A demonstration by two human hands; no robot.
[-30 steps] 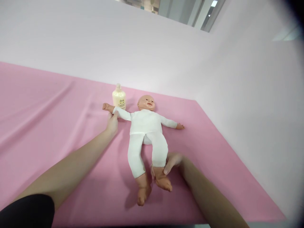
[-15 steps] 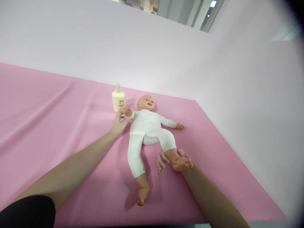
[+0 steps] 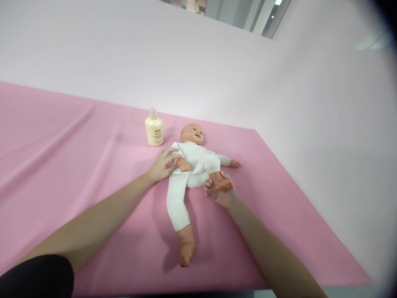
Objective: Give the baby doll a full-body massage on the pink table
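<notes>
A baby doll [image 3: 198, 154] in a white cloth body suit lies on its back, its head toward the far side. My left hand [image 3: 163, 164] is curled around the doll's arm on the left, which bends across the belly with its small hand [image 3: 183, 164] showing. My right hand [image 3: 221, 195] grips the doll's lower leg on the right from below, near the foot [image 3: 222, 185]. That leg is bent up toward the belly. The other leg [image 3: 178, 205] lies stretched toward me, and the doll's far arm [image 3: 223, 159] rests out to the right.
A pale yellow pump bottle [image 3: 154, 130] with a dark label stands left of the doll's head. Pink cloth [image 3: 77, 198], wrinkled on the left, covers the table. White walls [image 3: 124, 62] rise behind and to the right.
The doll's left-side arm has swung inward over the belly with my left hand. My right hand has pushed the held leg up and inward, bending the knee more.
</notes>
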